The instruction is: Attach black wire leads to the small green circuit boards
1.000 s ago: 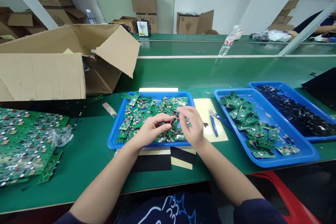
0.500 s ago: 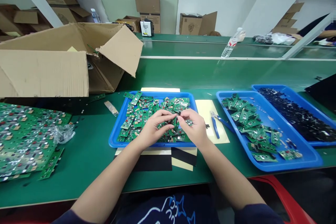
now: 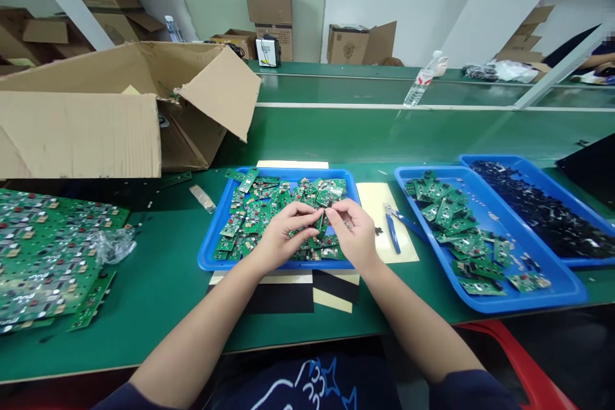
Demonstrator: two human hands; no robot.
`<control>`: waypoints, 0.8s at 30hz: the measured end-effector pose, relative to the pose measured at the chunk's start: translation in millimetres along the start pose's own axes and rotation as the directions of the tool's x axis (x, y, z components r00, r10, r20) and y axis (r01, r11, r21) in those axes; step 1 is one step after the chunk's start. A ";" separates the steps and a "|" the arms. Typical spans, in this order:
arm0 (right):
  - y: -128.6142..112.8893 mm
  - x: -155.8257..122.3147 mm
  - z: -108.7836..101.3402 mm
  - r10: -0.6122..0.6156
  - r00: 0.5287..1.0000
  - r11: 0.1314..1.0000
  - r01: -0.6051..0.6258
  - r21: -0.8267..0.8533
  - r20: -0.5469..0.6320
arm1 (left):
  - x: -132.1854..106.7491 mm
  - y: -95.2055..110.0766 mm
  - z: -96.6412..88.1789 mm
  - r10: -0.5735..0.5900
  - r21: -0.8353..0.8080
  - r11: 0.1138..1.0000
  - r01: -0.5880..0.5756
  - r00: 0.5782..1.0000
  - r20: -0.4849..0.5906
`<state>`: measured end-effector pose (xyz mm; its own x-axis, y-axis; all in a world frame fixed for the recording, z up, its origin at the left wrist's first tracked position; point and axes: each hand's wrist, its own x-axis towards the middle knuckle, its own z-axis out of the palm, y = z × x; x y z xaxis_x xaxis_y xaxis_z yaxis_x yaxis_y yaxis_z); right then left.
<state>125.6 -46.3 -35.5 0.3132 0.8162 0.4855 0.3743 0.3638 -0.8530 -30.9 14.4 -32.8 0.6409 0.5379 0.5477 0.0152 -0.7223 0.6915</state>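
Observation:
Over the middle blue tray (image 3: pixel 205 250), my left hand (image 3: pixel 284 230) and my right hand (image 3: pixel 354 230) meet fingertip to fingertip. A small green circuit board (image 3: pixel 321 221) shows between them, its edge at my left fingers, which are closed on it. My right thumb and forefinger pinch a tiny black part (image 3: pixel 329 204) at the board's upper end; fingers hide most of it. Beneath both hands lies a loose heap of small circuit boards (image 3: pixel 252 221) filling the tray.
To the right stand a blue tray (image 3: pixel 538 256) with more boards and another blue tray holding black parts (image 3: pixel 538 205). Blue-handled cutters (image 3: pixel 393 230) rest on yellow paper (image 3: pixel 406 250). Large board panels (image 3: pixel 43 256) and an open carton (image 3: pixel 81 134) occupy the left. A bottle (image 3: pixel 420 86) stands behind.
My right hand has shifted very slightly, and more of the board shows between the fingertips. My left hand keeps its place.

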 end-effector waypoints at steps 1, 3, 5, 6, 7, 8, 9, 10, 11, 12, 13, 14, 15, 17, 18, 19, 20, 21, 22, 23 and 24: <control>-1.0 -0.4 0.1 -0.076 0.997 0.996 0.075 -0.039 -0.019 | -0.1 -0.4 0.4 -0.009 -0.013 1.000 0.009 1.000 0.008; -2.1 -0.7 0.2 -0.217 0.976 0.972 0.213 -0.094 -0.029 | -0.2 -0.3 0.5 -0.036 -0.048 0.998 0.038 0.999 0.034; -2.3 -0.4 0.2 -0.307 0.952 0.946 0.303 -0.117 -0.018 | -0.2 0.3 -0.1 -0.069 -0.087 0.994 0.074 0.996 0.051; -2.2 -0.1 0.1 -0.330 0.944 0.937 0.326 -0.123 -0.012 | -0.4 0.6 -0.4 -0.087 -0.103 0.990 0.092 0.995 0.052; -2.1 0.2 0.1 -0.342 0.940 0.932 0.338 -0.126 -0.009 | -0.5 0.7 -0.6 -0.103 -0.118 0.987 0.108 0.993 0.050; -2.0 0.3 0.0 -0.347 0.938 0.930 0.343 -0.128 -0.006 | -0.8 0.6 -0.8 -0.116 -0.130 0.984 0.121 0.992 0.047; -1.9 0.4 -0.1 -0.350 0.937 0.929 0.347 -0.128 -0.002 | -1.0 0.4 -0.9 -0.124 -0.140 0.982 0.129 0.991 0.045; -1.8 0.4 -0.3 -0.356 0.934 0.927 0.354 -0.125 0.005 | -1.2 0.0 -1.0 -0.128 -0.145 0.980 0.134 0.991 0.046; -1.7 0.4 -0.4 -0.367 0.930 0.923 0.366 -0.119 0.014 | -1.2 -0.4 -1.2 -0.129 -0.146 0.980 0.135 0.990 0.049; -1.4 0.3 -0.6 -0.382 0.924 0.917 0.382 -0.114 0.025 | -1.2 -0.7 -1.4 -0.128 -0.144 0.980 0.135 0.990 0.054; -1.1 0.2 -0.9 -0.400 0.916 0.909 0.401 -0.109 0.037 | -1.1 -0.9 -1.7 -0.127 -0.139 0.981 0.134 0.990 0.059; -0.6 0.2 -1.2 -0.419 0.907 0.900 0.422 -0.108 0.047 | -0.8 -1.0 -2.1 -0.126 -0.134 0.982 0.134 0.990 0.061; 0.0 0.2 -1.7 -0.438 0.897 0.890 0.442 -0.111 0.056 | -0.6 -0.9 -2.5 -0.127 -0.130 0.982 0.135 0.990 0.063; 1.5 0.6 -2.7 -0.471 0.880 0.871 0.476 -0.124 0.070 | -0.2 -0.8 -3.1 -0.131 -0.118 0.984 0.136 0.990 0.049; 2.3 0.8 -3.2 -0.483 0.872 0.863 0.489 -0.129 0.076 | -0.2 -0.8 -3.2 -0.132 -0.105 0.985 0.135 0.991 0.034; 3.1 1.0 -3.7 -0.489 0.868 0.858 0.497 -0.130 0.085 | -0.2 -1.0 -3.1 -0.130 -0.085 0.988 0.131 0.991 0.010; 3.8 1.1 -4.1 -0.486 0.868 0.859 0.496 -0.127 0.100 | -0.2 -1.4 -2.9 -0.123 -0.056 0.991 0.121 0.992 -0.019; 4.4 1.2 -4.3 -0.472 0.873 0.867 0.484 -0.117 0.121 | -0.2 -1.9 -2.8 -0.106 -0.017 0.994 0.105 0.993 -0.054; 4.8 1.1 -4.3 -0.443 0.885 0.884 0.458 -0.096 0.145 | 0.0 -2.5 -2.7 -0.079 0.032 0.996 0.082 0.993 -0.091; 5.1 1.0 -4.3 -0.397 0.901 0.909 0.413 -0.065 0.174 | 0.2 -3.1 -2.8 -0.043 0.086 0.995 0.054 0.991 -0.124; 5.3 1.0 -4.1 -0.331 0.921 0.939 0.343 -0.026 0.203 | 0.5 -3.6 -3.2 0.000 0.142 0.990 0.022 0.988 -0.154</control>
<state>131.5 -45.4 -38.8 -0.0129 0.7228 0.6909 0.4812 0.6102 -0.6294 -33.1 18.7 -33.5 0.5152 0.5985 0.6134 0.1383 -0.7644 0.6297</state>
